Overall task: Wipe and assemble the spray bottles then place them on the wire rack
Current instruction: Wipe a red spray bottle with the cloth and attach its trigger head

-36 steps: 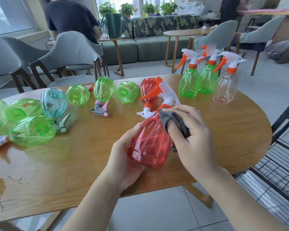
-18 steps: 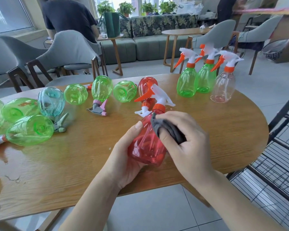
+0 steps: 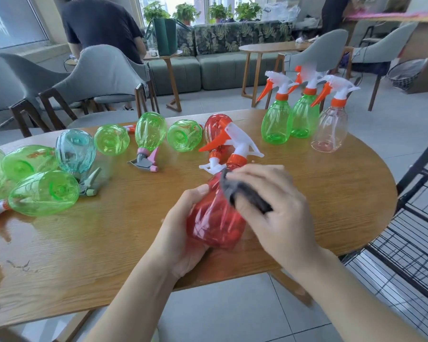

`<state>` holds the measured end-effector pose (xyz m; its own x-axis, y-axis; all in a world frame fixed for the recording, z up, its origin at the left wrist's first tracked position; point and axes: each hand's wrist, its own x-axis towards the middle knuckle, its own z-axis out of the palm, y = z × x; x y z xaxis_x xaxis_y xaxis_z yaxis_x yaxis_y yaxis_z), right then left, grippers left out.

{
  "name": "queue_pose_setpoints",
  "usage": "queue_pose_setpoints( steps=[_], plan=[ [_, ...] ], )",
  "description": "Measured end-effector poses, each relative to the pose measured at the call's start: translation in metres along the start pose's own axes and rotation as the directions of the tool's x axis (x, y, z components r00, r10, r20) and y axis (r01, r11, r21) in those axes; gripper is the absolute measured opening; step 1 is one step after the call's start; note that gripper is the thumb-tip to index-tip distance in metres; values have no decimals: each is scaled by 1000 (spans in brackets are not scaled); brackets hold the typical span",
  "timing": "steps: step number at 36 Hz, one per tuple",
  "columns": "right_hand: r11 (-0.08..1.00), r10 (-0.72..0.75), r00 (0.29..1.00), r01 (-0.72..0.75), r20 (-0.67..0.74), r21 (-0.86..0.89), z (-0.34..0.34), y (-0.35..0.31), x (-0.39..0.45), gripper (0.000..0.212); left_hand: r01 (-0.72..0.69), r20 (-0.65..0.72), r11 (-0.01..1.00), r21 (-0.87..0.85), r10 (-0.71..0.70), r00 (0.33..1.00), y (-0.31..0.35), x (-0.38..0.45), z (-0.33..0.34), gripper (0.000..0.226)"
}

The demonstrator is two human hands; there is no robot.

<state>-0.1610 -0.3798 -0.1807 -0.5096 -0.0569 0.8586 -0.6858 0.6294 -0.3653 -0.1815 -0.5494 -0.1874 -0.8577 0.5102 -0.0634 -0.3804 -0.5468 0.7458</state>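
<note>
Compared with a second ago, the grey cloth [image 3: 247, 196] is found higher on the red spray bottle [image 3: 214, 218], shifted from the side of the body up to the shoulder just below the orange collar, and the bottle is tipped a little more upright in the lower centre of the frame; this is judged to mean that the wiping of this bottle is being carried toward the neck and is well along, while placement on the rack is not yet begun. At the left of the frame, several green bottles [image 3: 43, 196] and one pale blue bottle [image 3: 75, 151] are seen lying on the counter [image 3: 109, 233], judged to be unwiped. The left hand [image 3: 183, 233] is curled around the lower part of the red bottle, with the thumb laid on its side. The bottle is held over the near edge of the counter; it is translucent red, ribbed, and fitted with a white trigger head and an orange nozzle. The right hand [image 3: 279, 208] is closed on the cloth, which is pressed against the bottle. At the upper right, three assembled bottles [image 3: 304, 114] are stood upright, and the wire rack [image 3: 410, 243] is seen at the right edge.
</note>
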Motion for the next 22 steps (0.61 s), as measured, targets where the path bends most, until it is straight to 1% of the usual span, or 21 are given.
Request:
queue_pose_setpoints(
  steps=[2,4,5,6,9,11,12,15,17,20,22],
  plan=[
    [993,116,993,-115,-33,14,-2,6,2,23,1,4,1000,21,-1,1000,-2,0,-1,35],
    [987,157,987,-155,-43,42,-2,6,1,23,10,30,999,31,-11,999,-2,-1,-2,39],
    [987,150,988,-147,-47,57,-1,4,-1,22,11,41,999,34,-13,999,-2,-1,-4,45],
    [990,128,991,-124,-46,72,1,2,-3,21,10,45,999,34,-12,999,-2,-1,-5,56],
    [997,21,1000,-20,-16,75,3,-5,-8,20,27,34,998,53,-29,999,1,-1,-5,88],
    [998,15,1000,-15,1,67,2,-5,-7,21,21,19,998,63,-22,1000,2,-1,-5,102],
    [998,35,999,-35,2,60,1,-3,-5,22,15,14,998,64,-16,1000,1,0,-4,104],
    [988,141,990,-141,-7,67,-1,0,0,24,10,33,998,56,-12,999,0,1,-2,99],
    [985,150,989,-149,-9,86,-2,-2,0,24,5,49,998,65,-9,999,-1,1,-2,89],
    [997,55,998,-54,-4,63,0,-8,-4,20,4,70,998,55,-7,998,0,1,-1,63],
    [998,-41,999,40,22,48,2,-14,-9,18,14,51,1000,21,-15,999,0,1,-1,56]
  ],
)
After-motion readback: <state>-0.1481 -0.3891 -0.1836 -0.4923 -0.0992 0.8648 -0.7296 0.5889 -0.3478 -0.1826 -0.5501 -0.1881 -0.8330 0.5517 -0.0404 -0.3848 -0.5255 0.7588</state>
